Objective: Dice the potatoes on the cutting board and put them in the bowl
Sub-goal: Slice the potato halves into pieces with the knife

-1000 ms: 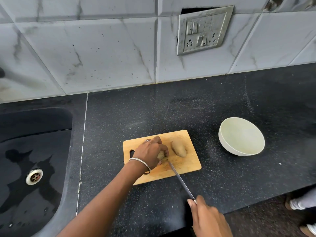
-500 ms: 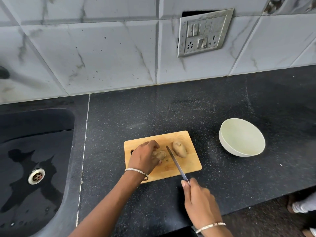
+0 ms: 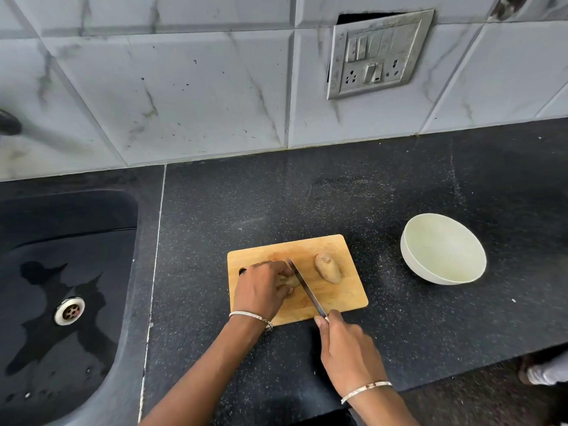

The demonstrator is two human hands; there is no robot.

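A wooden cutting board [image 3: 338, 293] lies on the black counter. My left hand [image 3: 261, 290] grips a brown potato [image 3: 290, 281] on the board's left half, covering most of it. My right hand [image 3: 347, 355] holds a knife [image 3: 304, 287] by its handle at the board's near edge. The blade runs up and left, lying against the right side of the held potato. A second whole potato [image 3: 328, 268] rests untouched on the board's right half. An empty pale bowl [image 3: 442, 249] stands on the counter to the right of the board.
A black sink [image 3: 67, 302] with a metal drain and wet patches fills the left. A tiled wall with a switch plate [image 3: 378, 53] rises behind. The counter's front edge runs near my right wrist, and a person's foot [image 3: 544, 372] shows on the floor at lower right.
My right hand moved forward and left with the knife, bringing the blade from the gap between the potatoes onto the potato my left hand holds. My left hand stayed put.
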